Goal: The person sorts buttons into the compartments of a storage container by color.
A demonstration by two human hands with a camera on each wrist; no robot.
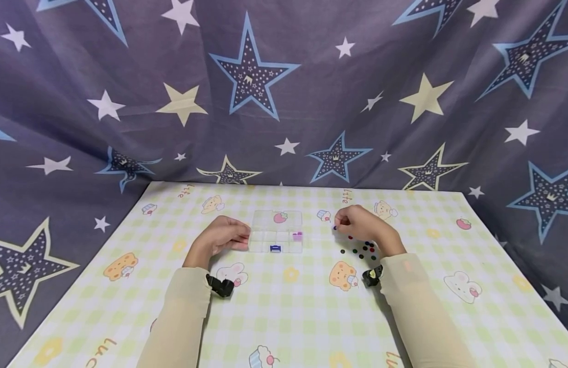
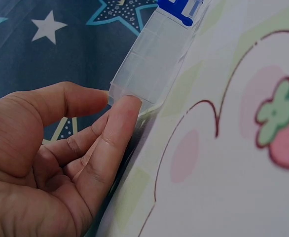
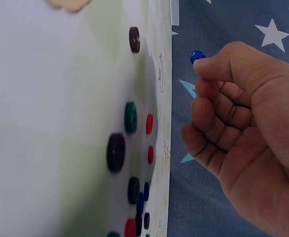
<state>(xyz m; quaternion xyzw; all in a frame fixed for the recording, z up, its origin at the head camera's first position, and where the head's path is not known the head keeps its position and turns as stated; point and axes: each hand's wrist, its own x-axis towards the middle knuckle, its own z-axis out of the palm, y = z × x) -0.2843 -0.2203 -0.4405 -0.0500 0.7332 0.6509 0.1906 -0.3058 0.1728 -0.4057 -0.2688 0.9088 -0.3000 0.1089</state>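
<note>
Blue button (image 3: 197, 56) being pinched by right hand (image 1: 361, 224), box (image 2: 147, 61) by left hand (image 1: 222, 235); drop being risked by shallow grip.

Button (image 3: 197, 57), blue; other buttons (image 3: 130, 117), red, green and dark; box (image 1: 269, 236), colourless with blue latch (image 1: 275, 249); table (image 1: 288, 317), green-and-white check; backdrop (image 1: 311, 102), star-patterned purple-grey.
</note>
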